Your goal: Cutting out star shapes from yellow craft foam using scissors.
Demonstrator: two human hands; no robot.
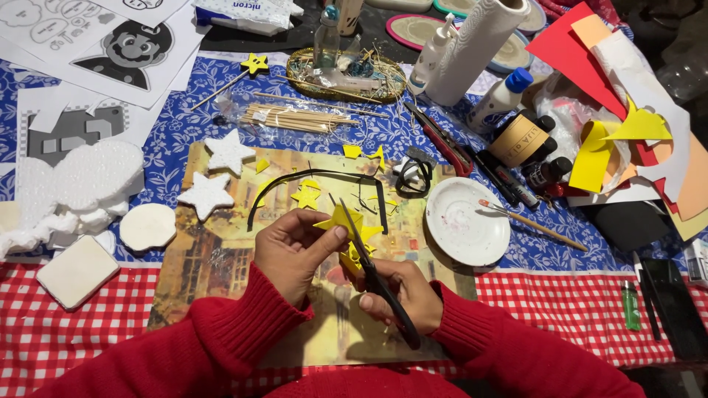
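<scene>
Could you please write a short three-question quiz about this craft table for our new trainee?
1. True or false: the right hand holds black-handled scissors whose blades meet a yellow foam star.
2. Which thing does the left hand pinch? A) the paintbrush B) the yellow foam star C) the paper towel roll
3. Fill in: the paintbrush rests with its tip over the rim of the white ____.

Key
1. True.
2. B.
3. plate.
</scene>
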